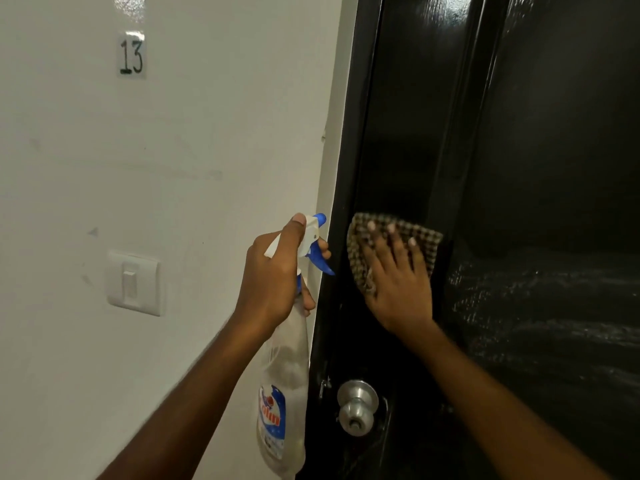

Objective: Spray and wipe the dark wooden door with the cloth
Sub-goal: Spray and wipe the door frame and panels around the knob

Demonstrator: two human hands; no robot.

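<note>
Against the glossy dark wooden door [519, 150], above its round brushed-metal doorknob [356, 407], the right hand [398, 285] lies flat with fingers spread, pressing a brown-and-cream checked woven cloth [428, 243] to the wood. Wet streaks glisten on the panel beside it. Just left, the left hand [273, 282] curls round the neck of a clear plastic spray bottle [287, 368] with a blue-and-white trigger head. Its blue label seems to read "Colin" in red. On the matte white wall [190, 150] sit a square white rocker switch [134, 284] and a small tag [131, 57] handwritten "13".
</note>
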